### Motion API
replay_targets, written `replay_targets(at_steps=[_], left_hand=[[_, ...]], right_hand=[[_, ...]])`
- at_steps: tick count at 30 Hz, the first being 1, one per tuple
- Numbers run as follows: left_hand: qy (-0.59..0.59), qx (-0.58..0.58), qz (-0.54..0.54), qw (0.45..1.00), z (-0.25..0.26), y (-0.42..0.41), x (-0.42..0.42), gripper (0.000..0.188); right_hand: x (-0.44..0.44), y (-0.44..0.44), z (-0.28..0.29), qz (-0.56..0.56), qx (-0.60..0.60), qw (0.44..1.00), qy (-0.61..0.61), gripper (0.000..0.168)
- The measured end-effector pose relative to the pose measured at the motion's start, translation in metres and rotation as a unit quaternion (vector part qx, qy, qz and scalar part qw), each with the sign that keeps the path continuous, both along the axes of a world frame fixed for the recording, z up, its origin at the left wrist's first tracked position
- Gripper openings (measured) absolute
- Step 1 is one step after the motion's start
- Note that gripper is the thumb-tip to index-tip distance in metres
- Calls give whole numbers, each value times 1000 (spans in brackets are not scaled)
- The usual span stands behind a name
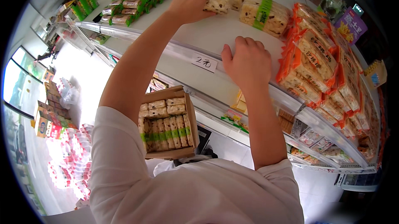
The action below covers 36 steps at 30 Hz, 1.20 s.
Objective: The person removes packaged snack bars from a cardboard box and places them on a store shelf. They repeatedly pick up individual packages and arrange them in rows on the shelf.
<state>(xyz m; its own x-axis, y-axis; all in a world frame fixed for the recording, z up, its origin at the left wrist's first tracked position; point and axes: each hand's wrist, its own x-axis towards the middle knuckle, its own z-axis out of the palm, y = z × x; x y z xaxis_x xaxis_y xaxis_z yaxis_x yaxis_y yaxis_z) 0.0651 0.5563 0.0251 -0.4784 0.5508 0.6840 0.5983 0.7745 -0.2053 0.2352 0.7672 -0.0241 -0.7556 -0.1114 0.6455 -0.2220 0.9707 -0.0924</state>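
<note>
My left hand (191,4) lies over the green-banded sachima packs (217,2) at the back of the white shelf (199,33); its palm hides part of them, and I cannot tell whether it grips one. My right hand (247,61) is over the shelf's front edge, fingers bent, with nothing visible in it. Ahead of it stands another green-banded pack (265,15). Orange-wrapped sachima packs (314,60) are stacked to its right. Below, between my arms, an open cardboard box (192,121) holds rows of green-banded packs (168,132).
Green-ended snack packs (132,2) lie at the shelf's left. A clear price rail (174,46) with a handwritten tag (204,62) runs along the front edge. Lower shelves carry packaged food (285,121). Wrapped bottle packs (70,158) and cartons (51,99) stand on the floor at left.
</note>
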Motion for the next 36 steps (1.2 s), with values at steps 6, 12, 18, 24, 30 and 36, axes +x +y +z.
replay_targets(at_steps=[6,12,18,24,30,36], left_hand=[[18,212,-39,976,6,-34,104,73],[-184,570,-113,793,-40,-78,236,62],[-244,705,32,665,-105,-99,324,44],[-253,698,172,647,-182,-107,351,44],[-340,660,196,641,-213,-109,387,51],[-390,658,182,618,-139,-101,413,49]], right_hand=[[2,4,-2,5,9,1000,14,30],[5,7,-6,57,18,988,145,19],[53,-30,-26,321,-270,901,114,9],[169,-132,-100,505,-286,772,-260,49],[186,-145,-137,498,-213,795,-275,80],[185,-139,-115,469,-277,771,-330,86]])
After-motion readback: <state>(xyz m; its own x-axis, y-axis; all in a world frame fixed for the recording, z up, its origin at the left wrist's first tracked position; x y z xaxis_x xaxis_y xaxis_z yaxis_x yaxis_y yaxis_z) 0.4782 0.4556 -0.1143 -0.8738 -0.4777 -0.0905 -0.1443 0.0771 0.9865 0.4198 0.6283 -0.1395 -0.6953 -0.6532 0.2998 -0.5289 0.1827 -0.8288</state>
